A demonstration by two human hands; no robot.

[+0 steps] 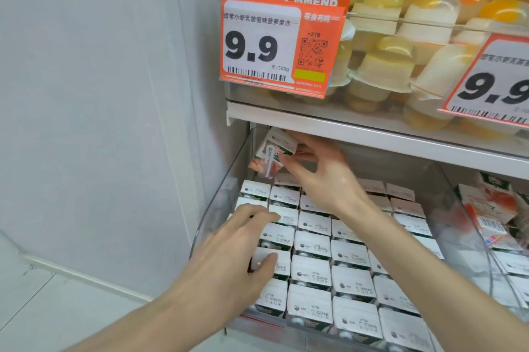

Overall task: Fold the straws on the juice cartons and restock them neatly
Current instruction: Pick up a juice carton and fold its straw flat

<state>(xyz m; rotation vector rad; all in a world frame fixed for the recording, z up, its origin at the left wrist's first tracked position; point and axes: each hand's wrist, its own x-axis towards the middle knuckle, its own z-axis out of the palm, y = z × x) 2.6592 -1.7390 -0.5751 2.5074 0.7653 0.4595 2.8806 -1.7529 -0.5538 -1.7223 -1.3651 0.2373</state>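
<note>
My right hand (320, 168) pinches a small juice carton (272, 152) tilted in the air at the back left of a clear plastic bin (217, 208). A white straw (269, 159) lies against the carton's printed side. Several rows of upright juice cartons (315, 248) with white tops fill the bin. My left hand (237, 248) reaches in from the lower left, fingers stretched over the cartons in the left column and touching their tops.
A white shelf edge (372, 134) runs just above the bin. On it stand jelly cups (386, 65) behind orange price tags (280, 45). A second bin of cartons (492, 222) sits to the right. A white wall (100, 122) closes the left side.
</note>
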